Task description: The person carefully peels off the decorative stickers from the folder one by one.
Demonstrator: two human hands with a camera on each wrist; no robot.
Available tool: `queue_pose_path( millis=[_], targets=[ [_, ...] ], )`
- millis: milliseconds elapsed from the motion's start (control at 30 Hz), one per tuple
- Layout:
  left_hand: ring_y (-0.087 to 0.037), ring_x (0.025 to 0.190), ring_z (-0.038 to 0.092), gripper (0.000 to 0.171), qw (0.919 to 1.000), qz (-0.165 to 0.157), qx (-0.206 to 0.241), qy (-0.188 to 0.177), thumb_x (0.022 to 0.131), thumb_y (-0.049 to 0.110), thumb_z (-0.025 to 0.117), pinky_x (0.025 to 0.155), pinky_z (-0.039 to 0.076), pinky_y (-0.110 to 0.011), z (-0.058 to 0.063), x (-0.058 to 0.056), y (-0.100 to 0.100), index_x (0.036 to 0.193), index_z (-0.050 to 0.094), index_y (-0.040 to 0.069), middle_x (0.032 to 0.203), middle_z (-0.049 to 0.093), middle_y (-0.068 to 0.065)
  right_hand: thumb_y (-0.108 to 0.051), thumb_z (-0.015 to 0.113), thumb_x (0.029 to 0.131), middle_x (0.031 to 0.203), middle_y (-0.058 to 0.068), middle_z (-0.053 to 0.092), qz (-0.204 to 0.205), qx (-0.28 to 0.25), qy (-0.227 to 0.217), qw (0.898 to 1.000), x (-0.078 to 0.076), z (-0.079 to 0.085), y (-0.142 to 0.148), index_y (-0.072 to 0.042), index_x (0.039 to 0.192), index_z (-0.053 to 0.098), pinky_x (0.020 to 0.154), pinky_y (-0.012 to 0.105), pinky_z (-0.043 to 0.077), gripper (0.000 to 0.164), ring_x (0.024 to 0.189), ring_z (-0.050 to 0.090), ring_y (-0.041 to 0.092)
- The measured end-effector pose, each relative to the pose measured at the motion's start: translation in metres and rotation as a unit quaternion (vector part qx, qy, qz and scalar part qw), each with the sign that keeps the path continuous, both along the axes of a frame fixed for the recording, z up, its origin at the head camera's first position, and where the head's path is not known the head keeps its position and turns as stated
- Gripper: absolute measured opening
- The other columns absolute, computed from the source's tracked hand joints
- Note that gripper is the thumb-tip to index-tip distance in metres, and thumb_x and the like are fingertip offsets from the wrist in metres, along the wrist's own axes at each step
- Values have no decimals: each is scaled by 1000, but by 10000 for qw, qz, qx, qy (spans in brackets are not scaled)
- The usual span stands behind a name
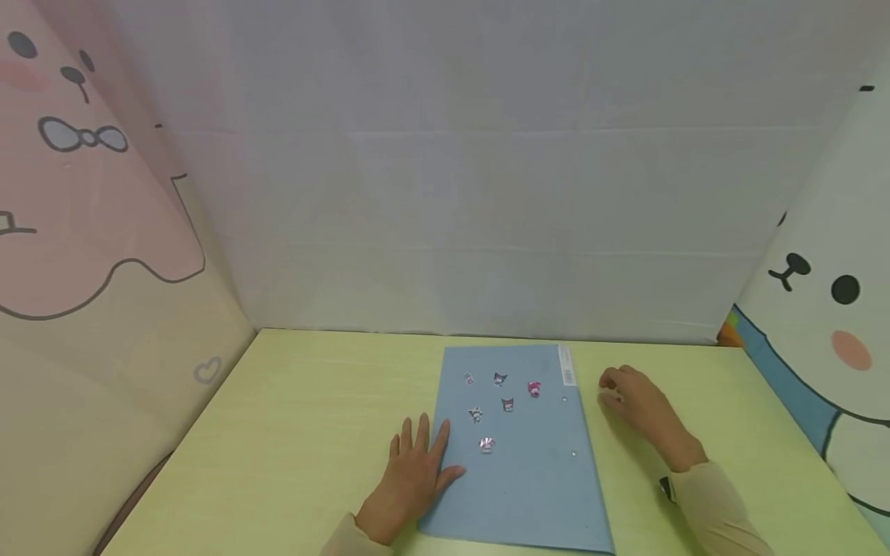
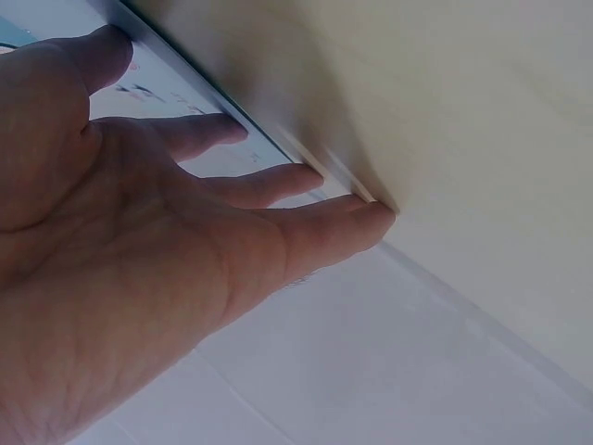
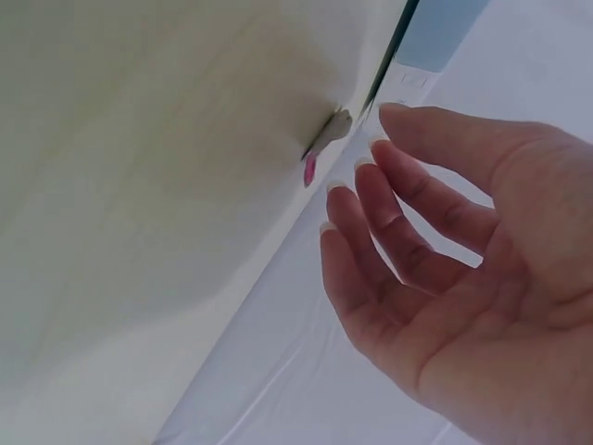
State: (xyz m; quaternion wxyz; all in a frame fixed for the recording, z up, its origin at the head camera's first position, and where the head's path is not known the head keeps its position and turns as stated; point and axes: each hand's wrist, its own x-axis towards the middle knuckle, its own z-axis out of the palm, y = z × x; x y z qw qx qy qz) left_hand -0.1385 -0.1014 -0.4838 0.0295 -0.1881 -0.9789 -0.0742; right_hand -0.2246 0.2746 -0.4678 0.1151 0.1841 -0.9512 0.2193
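A flat blue rectangular board or folder (image 1: 535, 486) lies on the table, with several small cartoon stickers (image 1: 507, 405) on its upper half. Fingers spread, my left hand (image 1: 410, 475) rests at its left edge, the thumb over the blue surface; the left wrist view shows the fingertips (image 2: 310, 174) along that edge. Off the board's right side, my right hand (image 1: 636, 401) hovers low with loosely bent fingers and nothing seen between them. Just beyond those fingertips, the right wrist view has a small grey and pink piece (image 3: 326, 146) on the table, hidden in the head view.
A white barcode label (image 1: 567, 366) marks the board's top right corner, and two tiny shiny dots sit near its right edge. Beside the right sleeve lies a small dark object (image 1: 666, 488). Cloth walls with cartoon prints enclose the pale yellow table (image 1: 299, 417).
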Motion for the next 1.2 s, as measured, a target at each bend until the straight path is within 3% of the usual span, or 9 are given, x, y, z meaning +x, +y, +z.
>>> queue_pose_path(
  millis=[400, 667, 1200],
  targets=[
    [-58, 133, 43, 67, 10000, -29, 31, 0, 99, 50, 59, 101, 41, -67, 0, 1, 0, 147, 53, 4, 146, 46, -33, 1, 76, 88, 87, 6, 62, 176, -268, 97, 9994, -2, 5, -16, -1, 92, 66, 79, 50, 54, 11, 85, 64, 30],
    [-58, 134, 42, 68, 10000, 34, -18, -86, 99, 52, 60, 101, 42, -67, 1, 0, 1, 147, 53, 5, 146, 46, -32, -5, 77, 91, 89, 5, 63, 213, -465, -140, 9986, -3, 7, -28, -3, 94, 67, 82, 50, 53, 10, 88, 63, 28],
    [-58, 134, 42, 67, 9999, 66, 23, -105, 99, 52, 59, 101, 41, -67, -1, 1, 2, 147, 53, 5, 147, 46, -33, -2, 78, 88, 86, 2, 62, 518, -348, 155, 9979, -9, 6, -52, -4, 92, 67, 77, 44, 55, 12, 84, 64, 24]
  ],
)
